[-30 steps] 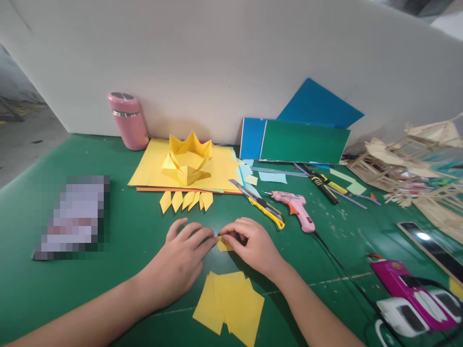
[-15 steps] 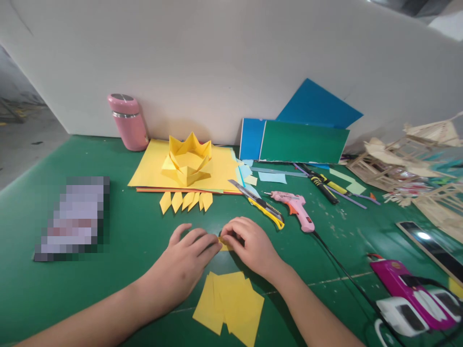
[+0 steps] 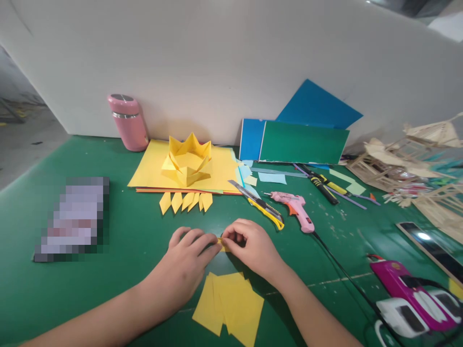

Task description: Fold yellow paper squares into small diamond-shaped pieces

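Observation:
Between my hands, a small piece of yellow paper lies against the table, mostly covered by fingers. My left hand has its fingertips closed on the paper's left side. On its right side, my right hand pinches the edge with thumb and forefinger. Several loose yellow paper squares overlap nearer to me. Beyond my hands lies a row of folded yellow paper pieces. A yellow folded paper crown shape sits on a stack of coloured sheets.
Right of my hands lie a yellow utility knife and a pink glue gun, its cord running to a purple power strip. A pink flask, pliers, a phone and wooden models stand or lie around.
Hardly anything differs. My right hand has shifted very slightly at the small yellow paper, and my left hand stays in place on it.

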Demonstrator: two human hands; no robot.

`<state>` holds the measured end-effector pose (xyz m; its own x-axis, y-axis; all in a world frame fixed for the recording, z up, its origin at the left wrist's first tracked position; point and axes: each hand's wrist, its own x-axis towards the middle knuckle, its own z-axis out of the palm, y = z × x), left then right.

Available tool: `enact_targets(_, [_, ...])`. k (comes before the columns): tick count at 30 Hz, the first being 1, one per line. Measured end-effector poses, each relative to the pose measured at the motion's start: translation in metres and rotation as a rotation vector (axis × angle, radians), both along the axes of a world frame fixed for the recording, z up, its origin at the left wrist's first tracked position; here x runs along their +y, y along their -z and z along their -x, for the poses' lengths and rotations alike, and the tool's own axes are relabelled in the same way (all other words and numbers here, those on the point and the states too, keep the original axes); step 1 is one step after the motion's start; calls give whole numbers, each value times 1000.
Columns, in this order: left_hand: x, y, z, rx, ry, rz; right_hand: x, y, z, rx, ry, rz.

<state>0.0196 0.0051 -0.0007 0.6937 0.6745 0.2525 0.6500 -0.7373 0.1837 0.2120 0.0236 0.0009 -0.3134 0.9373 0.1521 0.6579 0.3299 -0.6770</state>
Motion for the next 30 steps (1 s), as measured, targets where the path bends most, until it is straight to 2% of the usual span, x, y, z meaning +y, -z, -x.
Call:
enact_targets(5, [1, 0, 0, 5, -6, 17, 2, 1, -7, 30, -154, -47])
enact_targets(9, [1, 0, 0, -16, -4, -4, 5, 2, -13, 28, -217, -95])
enact_targets(13, [1, 1, 0, -18, 1, -9, 6, 4, -15, 17, -241, -149])
enact_targets(22, [0, 15, 0, -63, -17, -56, 5, 6, -16, -86, -294, -212])
enact_targets(30, [0, 14, 0, -49, -31, -56, 6, 4, -17, -113, -301, -222])
